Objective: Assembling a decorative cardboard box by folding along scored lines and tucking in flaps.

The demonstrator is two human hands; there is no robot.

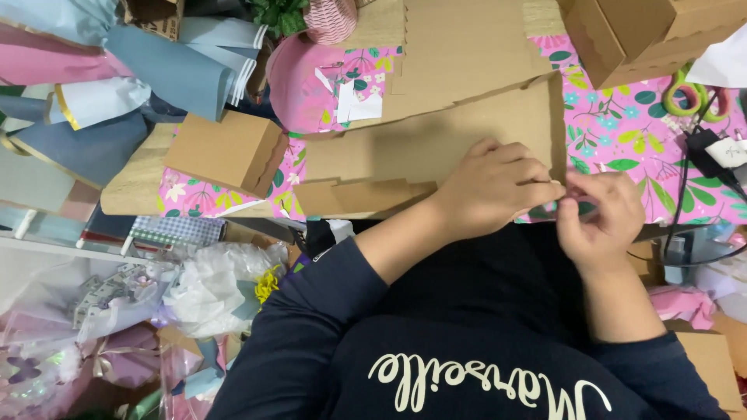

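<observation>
Left hand (494,187) and right hand (597,214) pinch a small pink-green piece (554,207) together; flat cardboard sheet (436,148) lies just beyond, green scissors (689,97) farther right.

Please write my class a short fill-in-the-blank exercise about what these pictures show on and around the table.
1. The left hand and right hand meet at the edge of a flat sheet of ____.
2. The tablecloth is pink with a ____ print.
3. The green-handled ____ lie near the table's far right corner.

Missing words: cardboard; floral; scissors
</observation>
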